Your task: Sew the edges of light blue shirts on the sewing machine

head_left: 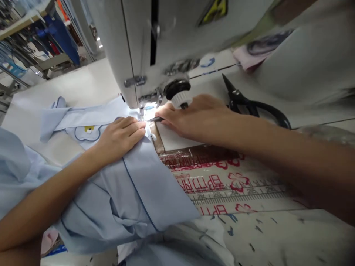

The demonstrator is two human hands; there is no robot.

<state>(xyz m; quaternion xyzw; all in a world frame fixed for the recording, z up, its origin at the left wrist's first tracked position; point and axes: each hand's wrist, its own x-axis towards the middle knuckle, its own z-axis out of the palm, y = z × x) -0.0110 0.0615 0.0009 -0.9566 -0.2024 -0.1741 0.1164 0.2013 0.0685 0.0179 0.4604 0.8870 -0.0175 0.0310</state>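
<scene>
Light-blue garment point(163, 184): spread beneath the sewing machine point(111, 22) and to the left of it, with one edge at the lit needle area point(142, 113); dark-blue piping is seen along a panel.
Bear motif point(88, 131): outlined in dark blue, located beside the left hand.
Left hand point(118, 140): laid flat on the garment, fingers side by side and not closed around it, fingertips placed just beside the needle area.
Right hand point(194, 114): fingers brought together on a dark pointed tool point(157, 119), its tip directed at the needle area; the full grip is partly hidden.
Black-handled scissors point(244, 100): laid on the white worktable point(91, 83), beyond the right forearm.
Printed ruler strip point(216, 195): marked with red lettering and flowers, fixed state cannot be told.
Thread scraps point(258, 228): scattered near the strip.
</scene>
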